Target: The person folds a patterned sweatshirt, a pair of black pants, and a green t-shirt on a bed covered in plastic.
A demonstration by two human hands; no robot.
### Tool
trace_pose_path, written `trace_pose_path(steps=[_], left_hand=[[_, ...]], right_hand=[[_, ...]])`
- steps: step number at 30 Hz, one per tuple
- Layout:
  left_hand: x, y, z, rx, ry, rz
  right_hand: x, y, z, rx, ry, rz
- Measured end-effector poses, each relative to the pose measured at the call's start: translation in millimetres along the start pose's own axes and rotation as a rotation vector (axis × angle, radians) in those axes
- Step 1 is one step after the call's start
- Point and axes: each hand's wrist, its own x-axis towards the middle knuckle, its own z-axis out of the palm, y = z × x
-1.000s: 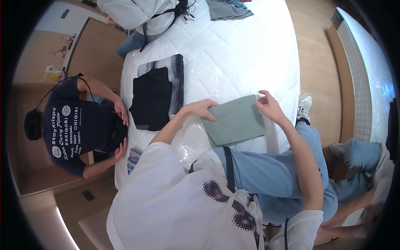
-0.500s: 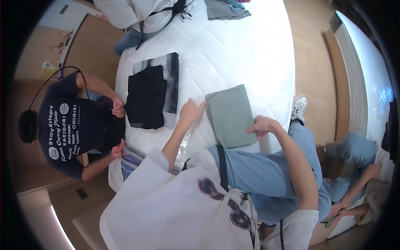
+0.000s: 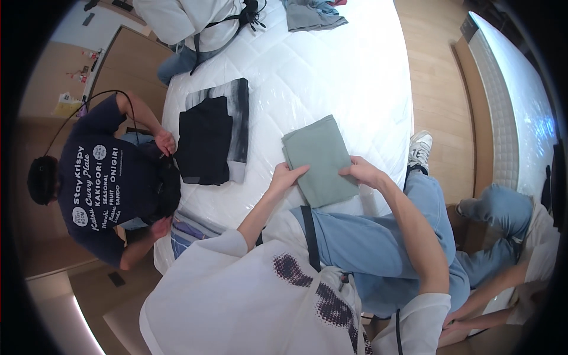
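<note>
A folded sage-green garment (image 3: 322, 145) lies as a neat rectangle on the white plastic-covered mattress (image 3: 378, 100), just in front of my lap. My left hand (image 3: 289, 176) holds its left edge, thumb on top and fingers out of sight beneath. On the opposite edge, my right hand (image 3: 362, 171) grips the cloth the same way, thumb over it. To the left of my hands rest a folded black garment (image 3: 204, 139) and, partly under it, a grey-and-black patterned one (image 3: 238, 112).
A person in a dark blue T-shirt (image 3: 112, 177) is at the mattress's left side. Another in white (image 3: 195, 23) sits at the far left, near a grey clothes pile (image 3: 316, 16). A second wrapped mattress (image 3: 503, 100) stands at right, with someone in jeans (image 3: 503, 213) below it.
My left hand has come right onto the green garment's left edge. My right hand has slid up along the right edge. The garment is slightly more tilted.
</note>
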Motion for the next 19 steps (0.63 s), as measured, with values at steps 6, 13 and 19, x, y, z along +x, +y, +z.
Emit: trace_pose_path(steps=[6, 13, 19], left_hand=[[4.1, -8.5, 0.4, -0.22, -0.103, 0.054], [10.8, 3.9, -7.4, -0.435, -0.217, 0.106], [24.1, 31.4, -85.4, 0.127, -0.224, 0.289]], right_hand=[[0.7, -6.1, -0.3, 0.279, -0.067, -0.073], [3.6, -21.4, 11.9, 0.311, -0.086, -0.154], [37.2, -15.3, -10.2, -0.563, -0.317, 0.235]])
